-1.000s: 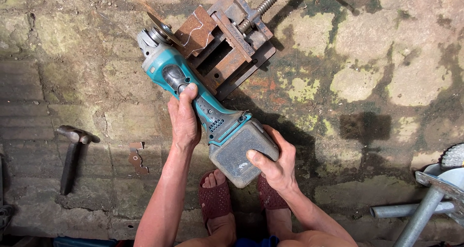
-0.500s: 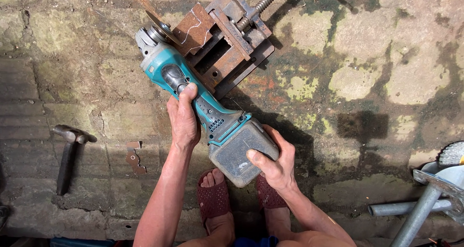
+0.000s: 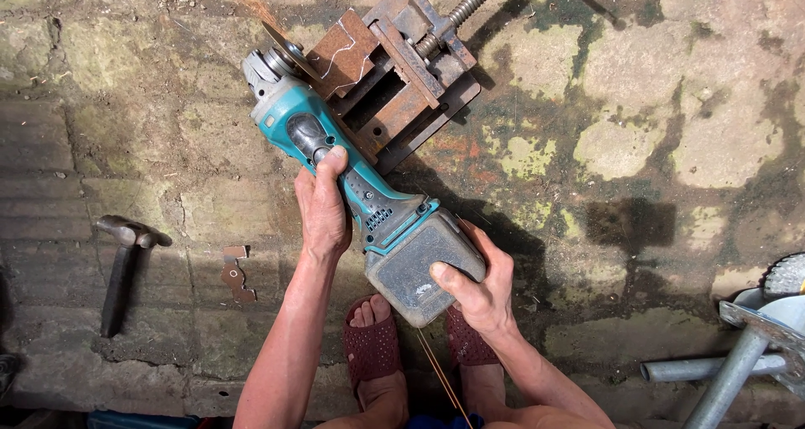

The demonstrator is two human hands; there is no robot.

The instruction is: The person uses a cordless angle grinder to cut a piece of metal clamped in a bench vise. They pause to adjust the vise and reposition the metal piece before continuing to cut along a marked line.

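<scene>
A teal cordless angle grinder (image 3: 356,182) points up and to the left, its disc (image 3: 281,43) against a rusty steel plate (image 3: 344,53) clamped in a rusty bench vise (image 3: 411,85). Sparks fly from the disc toward the upper left. My left hand (image 3: 323,207) grips the grinder's body, thumb near its switch. My right hand (image 3: 474,282) holds the grey battery pack (image 3: 419,265) at the tool's rear. My feet in dark red sandals (image 3: 373,345) stand just below the grinder.
The ground is worn, mossy brick and stone. A hammer (image 3: 122,270) lies at the left, with a small cut metal piece (image 3: 235,271) next to it. Grey metal tubes and a frame (image 3: 738,358) sit at the lower right. The vise screw (image 3: 474,1) juts to the upper right.
Sparks now stream more visibly from the disc at the plate's edge. The view has shifted slightly; both hands keep the same grip on the grinder.
</scene>
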